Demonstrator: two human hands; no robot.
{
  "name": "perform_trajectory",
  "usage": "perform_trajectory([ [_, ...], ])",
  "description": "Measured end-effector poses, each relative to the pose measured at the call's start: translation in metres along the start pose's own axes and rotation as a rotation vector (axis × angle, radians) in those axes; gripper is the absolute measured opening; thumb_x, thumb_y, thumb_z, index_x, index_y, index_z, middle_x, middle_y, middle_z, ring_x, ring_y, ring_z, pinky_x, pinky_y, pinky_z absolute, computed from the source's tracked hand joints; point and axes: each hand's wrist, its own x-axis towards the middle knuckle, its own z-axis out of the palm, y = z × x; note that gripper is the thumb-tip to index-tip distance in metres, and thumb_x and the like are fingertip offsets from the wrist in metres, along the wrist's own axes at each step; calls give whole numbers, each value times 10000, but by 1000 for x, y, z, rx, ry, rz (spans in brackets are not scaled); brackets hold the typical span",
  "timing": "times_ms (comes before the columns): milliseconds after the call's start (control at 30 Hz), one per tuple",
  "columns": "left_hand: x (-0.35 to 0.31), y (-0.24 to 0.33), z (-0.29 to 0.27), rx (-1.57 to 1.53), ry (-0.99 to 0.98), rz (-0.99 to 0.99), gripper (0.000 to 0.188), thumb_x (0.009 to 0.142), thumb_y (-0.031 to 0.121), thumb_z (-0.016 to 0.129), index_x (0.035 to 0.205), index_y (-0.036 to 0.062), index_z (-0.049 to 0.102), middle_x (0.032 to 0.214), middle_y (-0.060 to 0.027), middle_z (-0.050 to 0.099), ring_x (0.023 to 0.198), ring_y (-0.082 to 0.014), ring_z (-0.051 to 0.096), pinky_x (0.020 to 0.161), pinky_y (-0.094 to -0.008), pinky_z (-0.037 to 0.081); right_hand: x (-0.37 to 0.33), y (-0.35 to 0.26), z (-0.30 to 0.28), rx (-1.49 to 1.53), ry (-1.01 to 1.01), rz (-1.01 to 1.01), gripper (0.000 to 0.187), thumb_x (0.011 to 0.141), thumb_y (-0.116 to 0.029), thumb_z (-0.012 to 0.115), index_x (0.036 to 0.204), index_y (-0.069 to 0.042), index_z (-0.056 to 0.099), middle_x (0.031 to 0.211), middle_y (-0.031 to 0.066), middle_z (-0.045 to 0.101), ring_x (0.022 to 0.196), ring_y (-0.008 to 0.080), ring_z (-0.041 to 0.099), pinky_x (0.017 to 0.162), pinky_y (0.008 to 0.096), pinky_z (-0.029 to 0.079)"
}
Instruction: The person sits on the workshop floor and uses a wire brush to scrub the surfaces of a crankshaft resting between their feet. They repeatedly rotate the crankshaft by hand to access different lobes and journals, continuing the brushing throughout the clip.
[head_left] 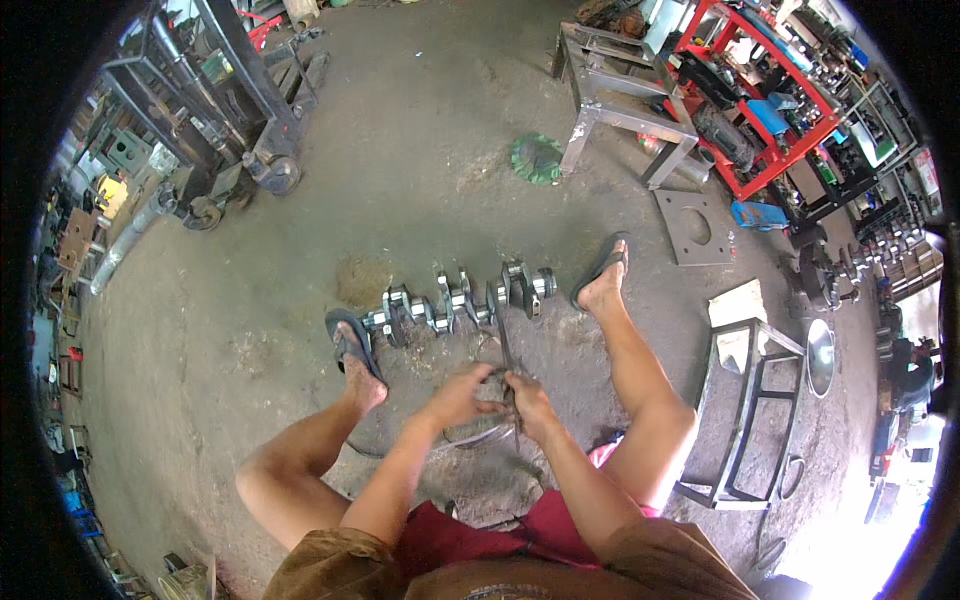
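Observation:
A shiny metal crankshaft lies across the dirty floor between my feet. From its right half a dark, narrow strip runs toward me, and it looks looped at the shaft, though the exact wrap is hard to make out. My right hand is closed around this strip. Beside it, my left hand has thumb and fingers apart in a C shape, the fingertips close to the strip. Below both hands, a slack loop of the strip curves over the floor to the left.
My sandalled feet flank the crankshaft, the left sandal close to its end. A metal frame stands at right, near a round-holed plate. Farther off are a steel stand, a red rack and a wheeled hoist.

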Motion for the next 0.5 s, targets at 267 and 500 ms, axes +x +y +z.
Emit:
perform_trajectory([
  [267, -18, 56, 19, 152, 225, 88, 403, 760, 133, 716, 1150, 119, 612, 1197, -113, 554, 1086, -322, 550, 914, -388, 458, -15, -12, -3, 200, -178, 42, 243, 982, -289, 432, 978, -97, 579, 761, 49, 625, 504, 153, 571, 368, 265, 400],
  [500, 6, 31, 38, 199, 72, 330, 257, 775, 99, 675, 1025, 82, 618, 1110, -108, 588, 1045, -325, 562, 870, -399, 473, -5, 8, -26, 398, -195, 158, 237, 966, -342, 465, 943, -135, 579, 637, -18, 506, 467, 101, 410, 409, 214, 275],
])
